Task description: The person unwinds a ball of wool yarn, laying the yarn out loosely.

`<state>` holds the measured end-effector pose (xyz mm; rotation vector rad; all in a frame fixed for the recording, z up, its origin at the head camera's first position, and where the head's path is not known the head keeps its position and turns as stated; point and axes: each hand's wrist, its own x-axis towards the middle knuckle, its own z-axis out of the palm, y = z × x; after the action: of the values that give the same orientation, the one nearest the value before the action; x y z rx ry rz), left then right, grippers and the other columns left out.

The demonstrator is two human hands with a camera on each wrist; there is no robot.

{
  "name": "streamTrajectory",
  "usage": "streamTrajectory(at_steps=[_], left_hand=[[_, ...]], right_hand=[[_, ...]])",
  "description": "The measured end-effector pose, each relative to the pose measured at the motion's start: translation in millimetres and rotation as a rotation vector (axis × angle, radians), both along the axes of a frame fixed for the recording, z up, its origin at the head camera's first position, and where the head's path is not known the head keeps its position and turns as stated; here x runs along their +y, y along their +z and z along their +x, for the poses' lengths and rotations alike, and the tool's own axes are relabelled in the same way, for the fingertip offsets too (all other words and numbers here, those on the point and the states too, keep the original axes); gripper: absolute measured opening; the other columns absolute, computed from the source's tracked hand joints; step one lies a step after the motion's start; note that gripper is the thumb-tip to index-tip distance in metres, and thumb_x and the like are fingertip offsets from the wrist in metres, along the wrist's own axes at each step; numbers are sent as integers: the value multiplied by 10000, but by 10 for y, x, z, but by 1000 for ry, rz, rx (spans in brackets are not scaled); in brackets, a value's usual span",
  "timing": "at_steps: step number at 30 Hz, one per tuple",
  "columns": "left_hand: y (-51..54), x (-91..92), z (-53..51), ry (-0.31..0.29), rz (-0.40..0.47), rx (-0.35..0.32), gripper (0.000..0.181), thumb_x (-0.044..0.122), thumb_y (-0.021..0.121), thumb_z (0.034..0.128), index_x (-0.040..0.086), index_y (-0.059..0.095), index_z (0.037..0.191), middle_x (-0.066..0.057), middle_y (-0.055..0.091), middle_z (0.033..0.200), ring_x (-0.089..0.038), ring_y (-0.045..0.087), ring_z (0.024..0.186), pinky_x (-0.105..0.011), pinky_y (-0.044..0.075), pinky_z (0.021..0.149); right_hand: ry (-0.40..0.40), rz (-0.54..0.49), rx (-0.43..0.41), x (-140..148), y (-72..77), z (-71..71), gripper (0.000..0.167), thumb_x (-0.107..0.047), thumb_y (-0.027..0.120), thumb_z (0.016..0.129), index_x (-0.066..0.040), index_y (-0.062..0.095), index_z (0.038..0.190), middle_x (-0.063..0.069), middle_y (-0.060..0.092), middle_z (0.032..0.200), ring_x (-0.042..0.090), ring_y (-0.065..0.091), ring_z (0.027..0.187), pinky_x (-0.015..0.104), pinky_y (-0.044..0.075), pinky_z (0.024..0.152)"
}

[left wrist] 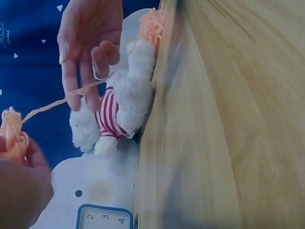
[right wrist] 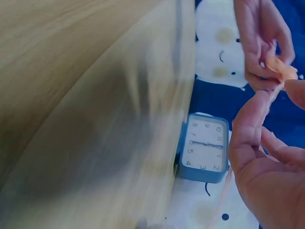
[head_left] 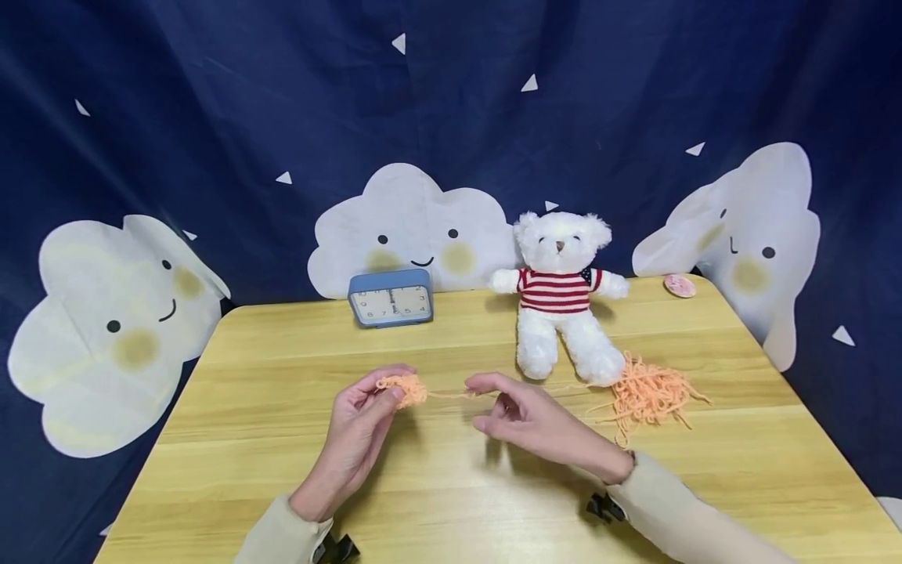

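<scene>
My left hand (head_left: 359, 423) pinches a small wound bundle of peach yarn (head_left: 405, 390) between thumb and fingers, above the table's middle. From the bundle a strand of yarn (head_left: 447, 395) stretches to the right. My right hand (head_left: 532, 415) is beside it, with thumb and index finger apart. In the left wrist view, the strand (left wrist: 57, 102) passes across the extended fingers of the right hand (left wrist: 93, 43). Farther right, a loose heap of peach yarn (head_left: 651, 395) lies on the table, with strands trailing left from it.
A white teddy bear (head_left: 560, 294) in a striped sweater sits at the back, one foot against the yarn heap. A blue clock (head_left: 391, 299) stands at the table's (head_left: 282, 337) back edge. One round pink item (head_left: 680, 286) lies near the back right corner. Behind hangs a dark blue curtain (head_left: 465, 94).
</scene>
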<state>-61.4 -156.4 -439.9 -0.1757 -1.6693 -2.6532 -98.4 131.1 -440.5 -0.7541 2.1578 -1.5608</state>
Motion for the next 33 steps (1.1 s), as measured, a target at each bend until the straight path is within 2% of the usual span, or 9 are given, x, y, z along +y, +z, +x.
streamTrajectory(at_steps=[2, 5, 9, 14, 17, 20, 25, 29, 33], left_hand=[[0, 5, -10, 2, 9, 15, 230, -93, 637, 1042, -60, 716, 1255, -146, 687, 1268, -159, 715, 1060, -294, 614, 972], [-1, 7, -27, -5, 28, 33, 268, -103, 623, 1044, -84, 643, 1311, -109, 690, 1196, -167, 709, 1015, -311, 640, 900], [-1, -1, -37, 5, 58, 44, 348, -129, 606, 1036, -86, 579, 1380, -96, 669, 1201, -166, 694, 1019, -300, 641, 876], [4, -4, -38, 42, 69, 41, 360, -151, 599, 1013, -50, 594, 1358, -82, 669, 1179, -141, 675, 1018, -235, 616, 892], [4, -7, -40, 59, 69, 34, 357, -152, 591, 1007, -36, 592, 1346, -69, 684, 1167, -133, 676, 1019, -221, 606, 899], [0, -21, -40, 65, 70, 26, 366, -151, 581, 1013, -24, 584, 1356, -59, 687, 1145, -132, 671, 991, -206, 597, 853], [-19, -62, -28, 61, 75, 38, 427, -170, 559, 1007, -33, 556, 1412, -52, 655, 1136, -125, 647, 977, -205, 588, 830], [-27, -94, -7, 60, 98, 63, 440, -180, 537, 1008, -34, 556, 1422, -57, 657, 1149, -120, 658, 996, -219, 596, 889], [-25, -106, -2, 67, 120, 71, 448, -195, 497, 983, -41, 552, 1400, -56, 670, 1122, -122, 658, 965, -209, 593, 843]], right_hand=[[-32, -17, -16, -21, -5, 5, 371, -253, 717, 1075, -107, 678, 1414, 45, 717, 1166, 211, 657, 884, 281, 597, 752], [-91, -90, -21, 20, 12, 8, 245, -210, 667, 1096, -30, 732, 1248, 49, 698, 938, 193, 640, 791, 248, 589, 674], [-176, -184, 44, 188, 69, -9, 177, -115, 613, 1108, 17, 730, 1129, 22, 649, 800, 132, 589, 684, 193, 528, 571], [-348, -212, 110, 501, 131, -45, 177, -73, 616, 1110, 66, 725, 1114, 57, 657, 788, 135, 593, 677, 211, 505, 539], [-455, -211, 117, 693, 139, -57, 182, -78, 632, 1110, 74, 730, 1099, 111, 650, 792, 185, 603, 681, 244, 521, 555], [-528, -210, 113, 881, 117, -59, 177, -70, 629, 1111, 76, 729, 1101, 121, 640, 789, 198, 596, 675, 259, 531, 570], [-605, -194, 91, 1207, 26, -56, 198, -107, 630, 1121, 66, 724, 1108, 82, 628, 769, 151, 563, 641, 295, 471, 489], [-641, -250, 47, 1441, -60, -73, 207, -104, 641, 1116, 91, 708, 1099, 57, 633, 771, 136, 560, 644, 273, 471, 486], [-690, -282, 14, 1652, -127, -94, 171, -102, 672, 1100, 56, 739, 1086, 13, 637, 773, 111, 555, 647, 249, 458, 485]])
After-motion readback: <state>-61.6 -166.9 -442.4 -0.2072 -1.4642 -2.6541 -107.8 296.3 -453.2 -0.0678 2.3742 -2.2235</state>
